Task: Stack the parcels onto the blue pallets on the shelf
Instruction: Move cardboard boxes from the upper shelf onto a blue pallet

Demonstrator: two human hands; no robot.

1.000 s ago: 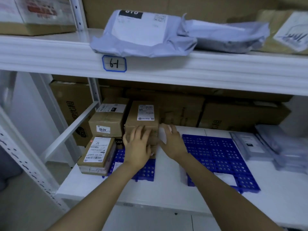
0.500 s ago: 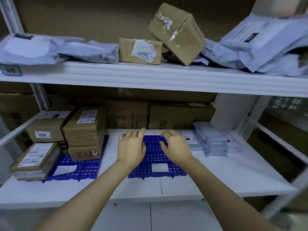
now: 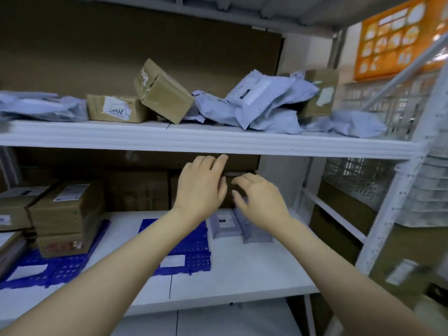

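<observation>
Both my hands are raised in front of the lower shelf and hold nothing. My left hand has its fingers straight, reaching up toward the upper shelf edge. My right hand hangs beside it with loosely curled fingers. Two blue pallets lie on the lower shelf: the left blue pallet carries stacked cardboard parcels, the middle blue pallet bears only a white label. On the upper shelf lie a tilted cardboard box, a flat labelled box and grey mailer bags.
Flat grey mailers lie on the lower shelf right of the middle pallet. Large brown cartons line the back. A white upright post and stacked white crates stand at the right.
The view has swung right and up. My hands left the stacked parcels on the left pallet, passed over the middle pallet and rose toward the upper shelf.
</observation>
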